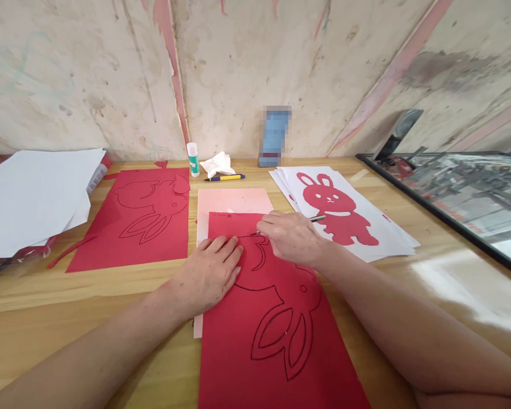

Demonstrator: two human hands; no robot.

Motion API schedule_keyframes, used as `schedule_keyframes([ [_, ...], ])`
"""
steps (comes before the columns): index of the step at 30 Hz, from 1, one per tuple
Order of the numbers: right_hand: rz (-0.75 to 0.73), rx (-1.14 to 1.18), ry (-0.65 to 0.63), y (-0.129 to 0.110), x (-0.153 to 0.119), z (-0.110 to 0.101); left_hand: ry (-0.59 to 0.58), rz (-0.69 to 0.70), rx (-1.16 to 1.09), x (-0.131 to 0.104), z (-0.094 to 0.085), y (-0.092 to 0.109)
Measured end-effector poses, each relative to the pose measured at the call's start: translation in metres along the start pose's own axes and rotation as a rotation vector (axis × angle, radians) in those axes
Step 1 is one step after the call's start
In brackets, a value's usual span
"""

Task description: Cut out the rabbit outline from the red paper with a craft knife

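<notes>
A sheet of red paper (238,352) with a rabbit outlined in black lies in front of me, its lower edge running out of view. My left hand (213,270) rests on its left side, fingers stretched out and pressing it down. Higher up, my right hand (292,236) grips a slim craft knife (318,218), whose metal tip touches the paper near the rabbit's back outline. The fingers hide the middle of the knife. Under the red sheet is a pale pink pad (234,199), showing at the top and left.
To the left lie another red outlined sheet (97,227) and white papers (29,199). A glue stick (193,159), crumpled tissue (218,163) and yellow-blue pen (225,178) sit near the wall. At right, a red rabbit cutout (338,207) lies on white sheets, beside a black-framed glossy panel (464,193).
</notes>
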State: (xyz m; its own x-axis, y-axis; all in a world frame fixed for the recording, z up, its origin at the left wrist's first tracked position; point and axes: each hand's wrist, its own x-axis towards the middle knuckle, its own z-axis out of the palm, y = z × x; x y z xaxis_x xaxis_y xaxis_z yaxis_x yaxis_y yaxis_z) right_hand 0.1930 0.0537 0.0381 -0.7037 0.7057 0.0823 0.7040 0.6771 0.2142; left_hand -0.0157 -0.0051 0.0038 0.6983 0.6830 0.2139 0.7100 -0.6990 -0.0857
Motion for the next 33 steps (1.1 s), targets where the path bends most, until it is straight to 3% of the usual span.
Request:
schedule_keyframes([
  [11, 0.087, -0.004, 0.016, 0.0003, -0.0001, -0.0024, 0.011, 0.007, -0.008, -0.0010, 0.0008, -0.0011],
  [16, 0.044, 0.033, 0.023, -0.0024, -0.0003, 0.0019, 0.015, 0.008, -0.002, -0.0001, 0.0007, -0.0006],
  [33, 0.067, 0.039, -0.086, -0.0095, 0.0012, 0.0001, 0.016, 0.010, 0.002, 0.0006, 0.0009, -0.0009],
])
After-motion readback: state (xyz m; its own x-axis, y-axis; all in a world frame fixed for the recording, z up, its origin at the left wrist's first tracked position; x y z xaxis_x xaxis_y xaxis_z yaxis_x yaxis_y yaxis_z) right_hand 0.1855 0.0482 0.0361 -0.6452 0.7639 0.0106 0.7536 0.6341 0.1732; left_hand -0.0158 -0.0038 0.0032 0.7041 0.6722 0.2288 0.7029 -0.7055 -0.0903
